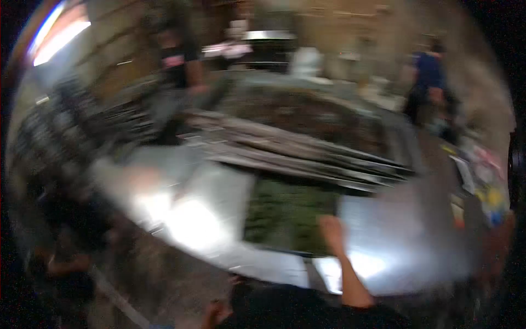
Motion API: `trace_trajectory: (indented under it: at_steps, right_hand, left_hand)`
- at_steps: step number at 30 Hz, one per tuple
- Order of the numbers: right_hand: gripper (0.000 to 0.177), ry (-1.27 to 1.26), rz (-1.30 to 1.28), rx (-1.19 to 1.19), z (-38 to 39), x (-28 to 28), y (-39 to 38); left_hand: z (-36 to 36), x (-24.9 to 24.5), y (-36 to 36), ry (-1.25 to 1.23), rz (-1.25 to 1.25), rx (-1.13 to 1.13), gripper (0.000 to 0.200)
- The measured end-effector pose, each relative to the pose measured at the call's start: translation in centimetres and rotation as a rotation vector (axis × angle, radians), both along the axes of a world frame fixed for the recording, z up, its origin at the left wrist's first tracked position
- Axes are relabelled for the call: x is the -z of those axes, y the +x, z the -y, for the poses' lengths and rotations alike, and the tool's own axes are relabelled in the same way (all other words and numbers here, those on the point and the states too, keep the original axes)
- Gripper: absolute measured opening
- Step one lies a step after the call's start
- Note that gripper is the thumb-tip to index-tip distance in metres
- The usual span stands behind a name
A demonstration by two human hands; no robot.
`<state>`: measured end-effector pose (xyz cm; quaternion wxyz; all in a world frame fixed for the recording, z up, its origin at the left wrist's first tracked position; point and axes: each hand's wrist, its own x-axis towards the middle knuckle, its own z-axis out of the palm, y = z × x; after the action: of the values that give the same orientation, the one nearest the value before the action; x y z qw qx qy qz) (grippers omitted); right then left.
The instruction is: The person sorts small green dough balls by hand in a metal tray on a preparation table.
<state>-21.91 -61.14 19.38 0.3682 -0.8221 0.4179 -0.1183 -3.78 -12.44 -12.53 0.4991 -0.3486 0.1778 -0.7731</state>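
Observation:
The whole view is smeared by motion. A dark rectangular tray with a green, leafy-looking layer lies on a shiny metal table. My right hand is at the tray's right side, over its edge; blur hides whether the fingers grip it. Low in the view, beside my dark clothing, my left hand is partly visible. It is away from the tray, and its fingers are too blurred to read.
Beyond the tray, long stacked strips or tray edges cross before a large bin of dark material. The metal table reflects bright light. Dark stacks stand left. People are at the back; another person is right.

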Motion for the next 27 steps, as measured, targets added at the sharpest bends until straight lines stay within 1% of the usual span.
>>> trace_trajectory:
  at_steps: [1, 2, 3, 4, 5, 6, 7, 8, 9, 10, 11, 12, 13, 14, 15, 16, 17, 18, 19, 20, 21, 22, 24, 25, 26, 27]
  right_hand:
    - [0.031, 0.269, 0.379, 0.072, -0.8, -0.6, -0.4]
    - [0.030, 0.113, 0.318, 0.182, -2.9, -5.0, -0.2]
    - [0.030, 0.006, 0.268, 0.383, -1.9, -6.6, -3.9]
    - [0.028, 0.008, 0.188, 0.404, -0.6, -7.6, -4.5]
    - [0.027, 0.109, 0.133, 0.292, -2.0, -7.0, -0.9]
    - [0.023, -0.376, 0.474, 0.189, -0.1, 0.3, -0.6]
    - [0.022, 0.299, 0.635, 0.225, -1.0, -1.2, -0.6]
    - [0.026, 0.278, 0.445, 0.277, -1.9, -5.1, 0.1]
    - [0.028, 0.143, 0.459, 0.281, -1.4, -3.3, 0.7]
    - [0.031, 0.009, 0.427, 0.253, -1.4, -3.0, 0.9]
    - [0.031, -0.005, 0.401, 0.291, -1.6, -1.4, -0.6]
    - [0.032, -0.113, 0.342, 0.259, -1.2, -0.5, -0.6]
    - [0.032, -0.252, 0.330, 0.241, -0.7, 0.6, -0.6]
    - [0.032, -0.391, 0.313, 0.230, -0.6, 1.3, -0.7]
    - [0.032, -0.385, 0.310, 0.236, -0.7, 1.0, -0.9]
    - [0.034, -0.327, 0.226, 0.244, -0.9, 0.0, -1.0]
    - [0.035, -0.266, 0.144, 0.256, -1.1, -0.9, -1.1]
    - [0.035, -0.259, 0.142, 0.273, -1.1, -1.7, -1.1]
    - [0.036, -0.152, 0.095, 0.265, -0.9, -2.4, -1.1]
    - [0.038, -0.045, 0.052, 0.263, -1.1, -2.6, -1.4]
    - [0.035, -0.055, 0.238, 0.308, -0.6, 0.2, -1.3]
    - [0.035, -0.053, 0.237, 0.333, -0.7, 0.3, -1.6]
    - [0.030, -0.206, 0.447, 0.329, -0.6, -0.9, -0.9]
    - [0.044, -0.076, 0.350, 0.379, -1.4, -4.0, -0.9]
    - [0.044, -0.067, 0.352, 0.376, -1.4, -4.3, -0.7]
    - [0.051, 0.100, 0.378, 0.443, -1.5, -4.4, -0.4]
  left_hand:
    - [5.3, 2.8, -3.0, -0.047, -0.435, 0.160, 0.030]
    - [10.9, 5.0, -6.3, -0.007, -0.870, 0.371, 0.029]
    - [17.6, 6.6, -8.5, 0.107, -1.257, 0.570, 0.028]
    - [23.0, 7.1, -8.5, 0.242, -1.575, 0.651, 0.027]
    - [20.3, 6.5, -5.0, 0.332, -1.823, 0.549, 0.027]
    - [12.9, 5.1, -0.5, 0.378, -2.065, 0.337, 0.027]
    - [6.3, 2.6, 3.3, 0.353, -2.299, 0.122, 0.027]
    - [0.6, 0.2, 5.1, 0.301, -2.544, -0.068, 0.027]
    - [-4.0, -2.0, 5.6, 0.254, -2.800, -0.233, 0.027]
    - [-7.2, -3.8, 5.3, 0.197, -2.794, -0.292, 0.027]
    - [-6.1, -4.6, 3.7, -0.114, -2.982, -0.380, 0.026]
    - [-6.3, -6.2, 3.2, -0.453, -3.141, -0.462, 0.024]
    - [-2.4, -10.1, 3.0, -0.816, -3.264, -0.519, 0.023]
    - [-0.3, -14.1, 2.5, -1.207, -3.342, -0.578, 0.021]
    - [1.3, -17.7, 1.9, -1.627, -3.366, -0.632, 0.020]
    - [-0.1, -15.9, 2.2, -1.613, -3.364, -0.651, 0.020]
    - [-0.5, -15.1, 2.6, -1.611, -3.353, -0.643, 0.020]
    - [2.6, -14.3, 3.2, -1.603, -3.344, -0.633, 0.020]
    - [2.5, -13.3, 3.4, -1.593, -3.336, -0.626, 0.020]
    - [-0.1, -11.7, 3.7, -1.572, -3.331, -0.620, 0.021]
    - [-1.6, -10.2, 4.2, -1.545, -3.330, -0.616, 0.023]
    - [-0.2, -8.9, 4.8, -1.521, -3.330, -0.605, 0.024]
    - [0.0, -6.7, 5.3, -1.506, -3.319, -0.574, 0.028]
    - [0.4, -5.9, 5.8, -1.522, -3.305, -0.554, 0.031]
    - [0.7, -4.9, 5.2, -1.549, -3.284, -0.531, 0.033]
    - [0.4, -4.3, 5.6, -1.570, -3.261, -0.512, 0.036]
